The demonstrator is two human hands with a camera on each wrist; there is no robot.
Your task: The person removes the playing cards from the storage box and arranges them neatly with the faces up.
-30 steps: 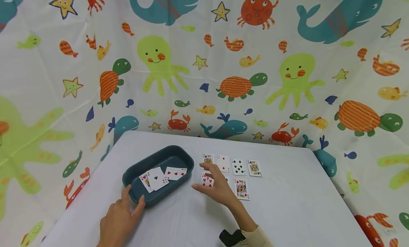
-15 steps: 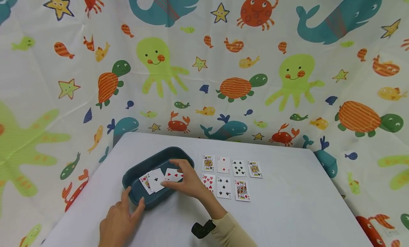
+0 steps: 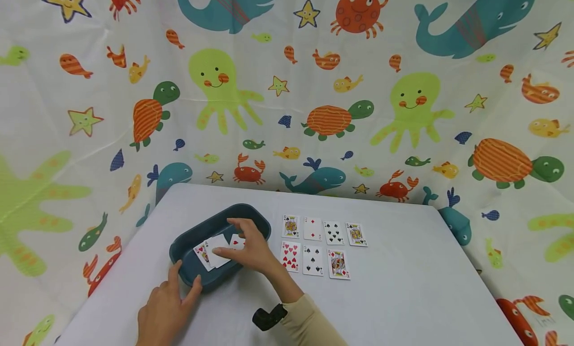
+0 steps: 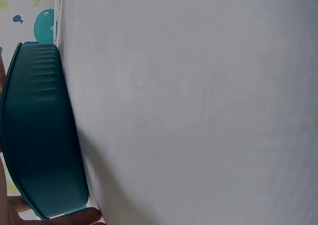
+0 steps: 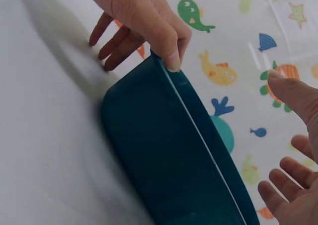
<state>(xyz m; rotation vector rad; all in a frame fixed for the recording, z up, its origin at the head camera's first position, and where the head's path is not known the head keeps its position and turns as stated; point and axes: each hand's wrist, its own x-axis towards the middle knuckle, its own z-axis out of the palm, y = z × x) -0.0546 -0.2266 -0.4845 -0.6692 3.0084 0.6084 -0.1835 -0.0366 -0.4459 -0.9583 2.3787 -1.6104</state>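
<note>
head view: the left hand [image 3: 162, 305] grips the near left end of the teal tray [image 3: 193, 238] between thumb and fingers, while the right hand [image 3: 252, 250] hangs over it, thumb and fingers spread, with nothing visibly held; the playing cards [image 3: 217, 242] lie face up inside and should prove light, thin, bendy and slippery, so pinching one by opposite edges seems safest

Cards [image 3: 218, 242] in tray [image 3: 204, 229], card rows [image 3: 313, 261] to right
</note>
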